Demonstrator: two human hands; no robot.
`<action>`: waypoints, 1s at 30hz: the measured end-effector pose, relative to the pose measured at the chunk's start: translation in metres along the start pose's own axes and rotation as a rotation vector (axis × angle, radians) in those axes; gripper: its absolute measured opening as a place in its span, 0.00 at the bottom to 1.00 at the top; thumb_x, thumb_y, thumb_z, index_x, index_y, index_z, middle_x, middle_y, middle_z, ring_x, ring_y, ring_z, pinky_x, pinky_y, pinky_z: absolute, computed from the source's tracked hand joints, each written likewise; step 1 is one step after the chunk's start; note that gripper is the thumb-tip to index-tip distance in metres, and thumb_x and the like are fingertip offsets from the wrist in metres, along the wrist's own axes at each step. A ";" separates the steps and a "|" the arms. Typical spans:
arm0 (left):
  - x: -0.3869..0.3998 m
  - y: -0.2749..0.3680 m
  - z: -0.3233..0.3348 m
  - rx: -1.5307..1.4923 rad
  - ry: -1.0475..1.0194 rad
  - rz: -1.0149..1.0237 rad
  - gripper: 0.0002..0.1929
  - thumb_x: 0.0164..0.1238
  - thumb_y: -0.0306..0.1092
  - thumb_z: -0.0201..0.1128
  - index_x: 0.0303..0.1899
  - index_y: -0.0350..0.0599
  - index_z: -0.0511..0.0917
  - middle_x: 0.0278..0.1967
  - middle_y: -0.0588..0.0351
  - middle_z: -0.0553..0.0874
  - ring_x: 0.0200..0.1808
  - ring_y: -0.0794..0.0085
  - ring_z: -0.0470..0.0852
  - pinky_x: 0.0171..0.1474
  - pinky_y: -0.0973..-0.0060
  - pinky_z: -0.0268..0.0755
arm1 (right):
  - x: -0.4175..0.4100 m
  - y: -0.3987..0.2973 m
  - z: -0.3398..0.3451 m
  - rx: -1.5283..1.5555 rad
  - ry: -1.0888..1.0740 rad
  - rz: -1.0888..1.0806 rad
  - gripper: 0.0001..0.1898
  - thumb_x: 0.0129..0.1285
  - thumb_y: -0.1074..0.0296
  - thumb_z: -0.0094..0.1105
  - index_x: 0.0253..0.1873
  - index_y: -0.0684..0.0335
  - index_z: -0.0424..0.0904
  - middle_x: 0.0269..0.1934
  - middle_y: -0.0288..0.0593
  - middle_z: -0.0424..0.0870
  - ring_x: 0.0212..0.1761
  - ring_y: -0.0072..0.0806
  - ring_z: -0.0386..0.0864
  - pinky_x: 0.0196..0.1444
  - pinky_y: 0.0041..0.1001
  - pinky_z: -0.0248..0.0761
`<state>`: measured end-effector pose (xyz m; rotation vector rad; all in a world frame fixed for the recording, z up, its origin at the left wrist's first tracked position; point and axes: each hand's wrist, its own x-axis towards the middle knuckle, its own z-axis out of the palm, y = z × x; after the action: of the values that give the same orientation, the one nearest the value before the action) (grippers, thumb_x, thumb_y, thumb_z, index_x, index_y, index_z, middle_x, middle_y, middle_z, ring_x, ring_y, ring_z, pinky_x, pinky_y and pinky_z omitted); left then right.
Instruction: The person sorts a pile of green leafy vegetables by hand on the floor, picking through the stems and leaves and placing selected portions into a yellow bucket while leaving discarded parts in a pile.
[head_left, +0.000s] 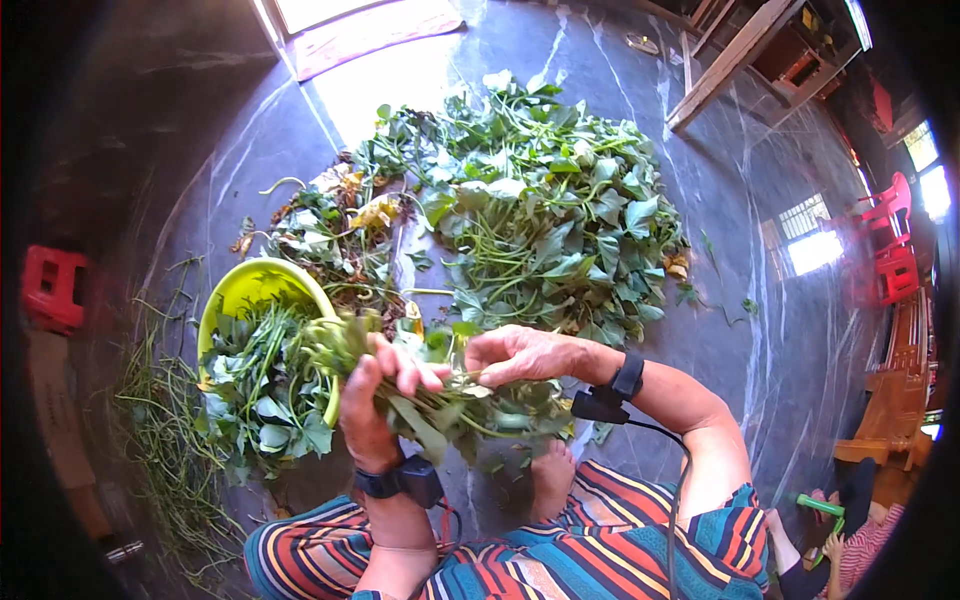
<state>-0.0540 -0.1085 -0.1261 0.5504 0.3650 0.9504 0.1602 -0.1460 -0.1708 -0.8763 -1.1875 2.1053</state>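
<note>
My left hand (382, 382) grips a bunch of leafy green stems (480, 409), cut ends pointing left and leaves trailing right. My right hand (525, 354) touches the leafy part of the same bunch with thumb and fingertips pinched together; whether a single stem sits between them is hard to tell. Left of the bunch a yellow-green plastic basin (262, 271) leans over, with leafy stems (274, 397) filling it and spilling from its mouth. Beyond my hands lies a large heap of leafy vines (555, 202). Beside it is a smaller pile of wilted, yellowed leaves (330, 225).
Stripped bare stems (165, 450) lie on the dark marbled floor (750, 360) at left. A red plastic stool (54, 289) stands far left. Wooden furniture legs (727, 67) rise at upper right. Another person (862, 540) sits at lower right, holding something green. A cable (679, 510) runs along my right arm.
</note>
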 end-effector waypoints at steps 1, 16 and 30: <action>-0.001 -0.002 0.003 0.069 -0.002 -0.049 0.14 0.68 0.45 0.53 0.33 0.43 0.67 0.23 0.57 0.73 0.30 0.64 0.79 0.49 0.56 0.73 | -0.001 0.001 -0.010 -0.016 -0.013 0.071 0.11 0.62 0.66 0.62 0.44 0.65 0.75 0.35 0.28 0.77 0.38 0.15 0.70 0.42 0.21 0.66; 0.007 -0.013 -0.020 0.236 0.208 -0.207 0.08 0.62 0.30 0.60 0.40 0.40 0.72 0.22 0.58 0.74 0.22 0.74 0.71 0.29 0.72 0.71 | 0.013 0.071 -0.111 -2.055 0.686 -0.032 0.05 0.51 0.68 0.53 0.32 0.61 0.75 0.33 0.43 0.74 0.38 0.34 0.76 0.36 0.31 0.70; 0.011 -0.026 -0.028 0.312 0.322 -0.280 0.06 0.59 0.30 0.63 0.33 0.41 0.73 0.20 0.62 0.73 0.20 0.77 0.71 0.27 0.75 0.69 | 0.003 0.114 -0.088 -1.838 0.511 0.069 0.07 0.53 0.68 0.53 0.33 0.64 0.77 0.36 0.47 0.74 0.38 0.38 0.77 0.35 0.33 0.73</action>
<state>-0.0452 -0.1034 -0.1645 0.6100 0.8678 0.7129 0.2083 -0.1492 -0.3065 -1.8936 -2.5546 0.1362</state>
